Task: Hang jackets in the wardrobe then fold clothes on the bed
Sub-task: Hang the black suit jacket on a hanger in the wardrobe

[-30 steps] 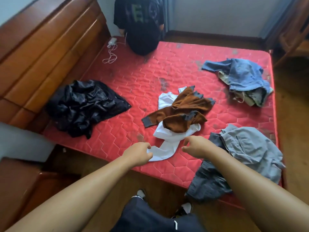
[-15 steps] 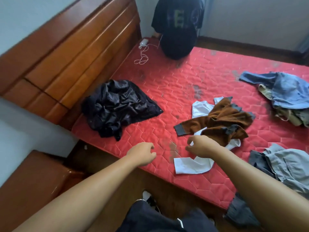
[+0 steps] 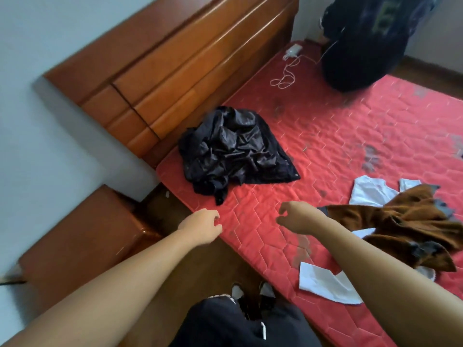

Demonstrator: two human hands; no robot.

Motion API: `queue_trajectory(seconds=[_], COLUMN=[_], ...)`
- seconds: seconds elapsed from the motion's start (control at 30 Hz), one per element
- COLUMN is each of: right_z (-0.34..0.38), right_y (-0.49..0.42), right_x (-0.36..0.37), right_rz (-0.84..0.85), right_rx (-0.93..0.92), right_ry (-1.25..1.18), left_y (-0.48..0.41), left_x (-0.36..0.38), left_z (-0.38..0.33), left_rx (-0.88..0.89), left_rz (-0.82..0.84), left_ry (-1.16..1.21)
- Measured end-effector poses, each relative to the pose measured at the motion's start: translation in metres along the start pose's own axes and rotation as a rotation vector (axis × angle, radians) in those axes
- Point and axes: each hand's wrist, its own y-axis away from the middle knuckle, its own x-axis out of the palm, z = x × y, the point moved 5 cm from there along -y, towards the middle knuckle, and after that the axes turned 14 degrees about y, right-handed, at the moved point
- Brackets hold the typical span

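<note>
A crumpled black jacket (image 3: pixel 233 149) lies on the red quilted mattress (image 3: pixel 338 136) near the wooden headboard. At the right, a brown garment with grey cuffs (image 3: pixel 406 224) lies over a white garment (image 3: pixel 323 281). My left hand (image 3: pixel 200 225) hovers at the mattress's near edge, fingers loosely curled and holding nothing. My right hand (image 3: pixel 298 216) hovers over the bare mattress between the black jacket and the brown garment, fingers loosely curled and empty.
The wooden headboard (image 3: pixel 175 71) runs along the left. A wooden bedside cabinet (image 3: pixel 82 246) stands at the lower left. A person in dark clothes (image 3: pixel 363 38) sits at the bed's far corner, beside a white charger and cable (image 3: pixel 288 68). My shoes (image 3: pixel 250 293) are on the wooden floor.
The view has swung left toward the black jacket. My hands have let go of the white garment and moved left, now empty.
</note>
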Motion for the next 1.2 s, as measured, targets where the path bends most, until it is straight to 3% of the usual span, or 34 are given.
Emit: queue_trajectory(seconds=[0.4, 0.73, 1.0, 1.07, 1.2], right_z=[0.078, 0.175, 0.234, 0.235, 0.228], right_y=[-0.152, -0.336, -0.438, -0.45, -0.451], right_x=[-0.065, -0.084, -0.081, -0.088, -0.102], right_rz=[-0.005, -0.104, -0.185, -0.25, -0.338], right_rx=[-0.054, -0.057, -0.048, 0.007, 0.028], right_ry=[0.058, 0.229, 0.322, 0.338, 0.356], left_y=[-0.107, -0.288, -0.389, -0.395, -0.382], left_x=[-0.064, -0.082, -0.064, -0.068, -0.099], left_z=[0.085, 0.188, 0.222, 0.224, 0.224], left_rx=[-0.075, -0.144, -0.144, -0.123, -0.013], left_rz=[-0.027, 0.075, 0.19, 0.123, -0.185], left_ry=[0.054, 0.196, 0.348, 0.433, 0.629])
